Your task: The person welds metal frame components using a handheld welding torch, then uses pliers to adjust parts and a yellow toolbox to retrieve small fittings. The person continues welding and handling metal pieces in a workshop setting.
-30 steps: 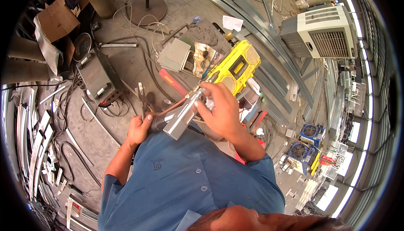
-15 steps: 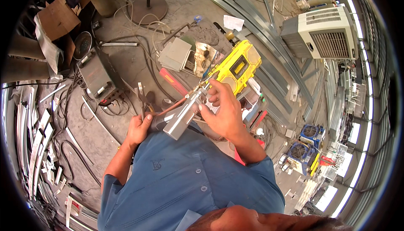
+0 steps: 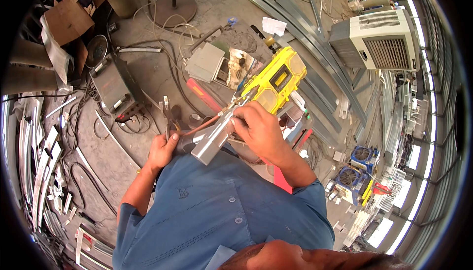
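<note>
A grey rectangular metal tube (image 3: 211, 147) slants in front of me, its near end over the front of my blue shirt. My right hand (image 3: 260, 129) is closed, thumb and fingertips pinched at the tube's upper right side. What lies between those fingertips is too small to make out. At the tube's left, my left hand (image 3: 161, 152) is wrapped round a dark-handled, clamp-like tool (image 3: 170, 117) that points away from me. A thin reddish-brown rod (image 3: 207, 123) runs from near this hand towards the far end of the tube.
Beyond the tube stands a yellow radio-like box (image 3: 281, 80) near stacked grey plates (image 3: 204, 62). A dark welding-machine-like box (image 3: 118, 90) with cables is at left. Long metal profiles (image 3: 305, 33) lie at far right, near a white air cooler (image 3: 379, 38).
My right hand has turned and come down onto the tube. Its fingers, raised and apart before, are now pinched together. The left hand and the tube have hardly moved.
</note>
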Demonstrator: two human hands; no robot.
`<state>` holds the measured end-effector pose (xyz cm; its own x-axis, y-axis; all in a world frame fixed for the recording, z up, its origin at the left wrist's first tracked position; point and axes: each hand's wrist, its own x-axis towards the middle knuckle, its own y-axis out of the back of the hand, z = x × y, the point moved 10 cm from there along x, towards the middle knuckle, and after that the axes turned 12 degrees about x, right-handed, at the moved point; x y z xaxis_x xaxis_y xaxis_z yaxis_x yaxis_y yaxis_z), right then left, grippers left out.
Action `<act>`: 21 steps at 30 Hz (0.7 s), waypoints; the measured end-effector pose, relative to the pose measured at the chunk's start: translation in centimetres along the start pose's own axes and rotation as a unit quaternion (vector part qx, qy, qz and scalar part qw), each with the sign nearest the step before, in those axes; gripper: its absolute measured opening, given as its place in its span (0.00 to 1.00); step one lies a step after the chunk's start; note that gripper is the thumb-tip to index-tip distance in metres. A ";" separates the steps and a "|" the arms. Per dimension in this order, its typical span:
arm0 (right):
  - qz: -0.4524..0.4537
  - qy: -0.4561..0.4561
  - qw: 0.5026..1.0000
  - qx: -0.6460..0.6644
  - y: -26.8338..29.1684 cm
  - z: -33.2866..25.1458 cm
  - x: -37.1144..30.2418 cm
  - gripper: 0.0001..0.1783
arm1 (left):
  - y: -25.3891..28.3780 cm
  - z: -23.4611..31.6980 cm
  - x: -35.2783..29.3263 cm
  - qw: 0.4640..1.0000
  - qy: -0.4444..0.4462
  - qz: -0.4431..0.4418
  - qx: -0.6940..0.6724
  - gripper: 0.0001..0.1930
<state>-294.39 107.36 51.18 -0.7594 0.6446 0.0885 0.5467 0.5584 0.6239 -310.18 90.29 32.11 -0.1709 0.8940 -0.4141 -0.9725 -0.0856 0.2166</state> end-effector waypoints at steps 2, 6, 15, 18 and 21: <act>0.000 0.008 1.000 0.022 0.1 -0.1 -0.1 0.09 | 0.0 0.1 0.0 1.000 0.001 -0.001 -0.003 0.25; -0.011 -0.013 0.999 0.049 0.1 0.2 0.0 0.08 | -0.3 -0.4 0.0 1.000 0.014 -0.014 0.003 0.27; -0.009 -0.087 0.993 0.081 1.0 0.9 0.2 0.13 | -0.3 -0.5 0.3 0.999 0.007 -0.003 -0.036 0.24; 0.013 -0.153 0.984 0.085 1.3 1.9 -0.5 0.19 | -0.5 -0.7 0.6 0.999 0.013 -0.020 -0.022 0.27; 0.005 -0.111 0.990 0.087 0.6 2.3 -0.7 0.23 | -0.3 -0.4 0.5 0.999 0.011 -0.020 -0.024 0.27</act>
<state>-292.74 108.46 49.71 -0.6683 0.7383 -0.0906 0.6208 0.6207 0.4789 -309.99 90.63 31.48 -0.1343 0.8874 -0.4411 -0.9851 -0.0715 0.1562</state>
